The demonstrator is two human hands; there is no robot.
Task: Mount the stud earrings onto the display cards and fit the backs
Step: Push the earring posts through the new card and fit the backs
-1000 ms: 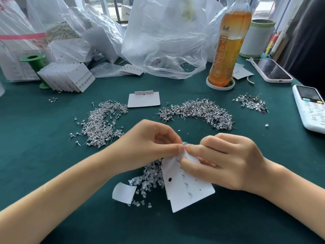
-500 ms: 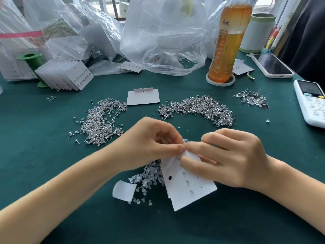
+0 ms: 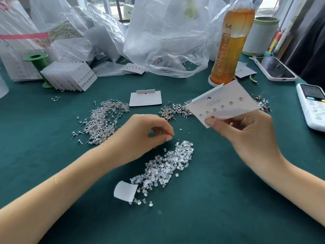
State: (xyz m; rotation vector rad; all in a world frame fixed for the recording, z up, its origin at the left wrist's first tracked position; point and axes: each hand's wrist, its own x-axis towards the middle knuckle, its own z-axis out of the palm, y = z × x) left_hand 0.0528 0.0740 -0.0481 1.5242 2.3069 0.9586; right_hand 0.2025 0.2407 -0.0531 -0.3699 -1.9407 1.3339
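My right hand [image 3: 246,132] pinches a white display card [image 3: 226,101] by its lower edge and holds it up, front side toward me, with several studs in a row on it. My left hand [image 3: 144,136] hovers over the table with its fingers curled and the fingertips pinched together; whether anything is between them I cannot tell. Just below it lies a pile of clear earring backs [image 3: 167,166]. Two piles of silver studs lie beyond, one at the left [image 3: 103,122] and one [image 3: 175,110] partly behind the card. A blank card [image 3: 146,100] lies flat between them.
A stack of filled cards [image 3: 70,76] leans by a green spool [image 3: 37,60] at back left. Plastic bags [image 3: 167,37], an orange drink bottle [image 3: 228,46], a phone [image 3: 276,69] and a white remote [image 3: 313,106] ring the green table [image 3: 211,199]. A paper scrap [image 3: 124,191] lies near.
Both hands worked together at the card low over the backs pile. Now my right hand has lifted the card up and right and turned it face up; my left hand has let go.
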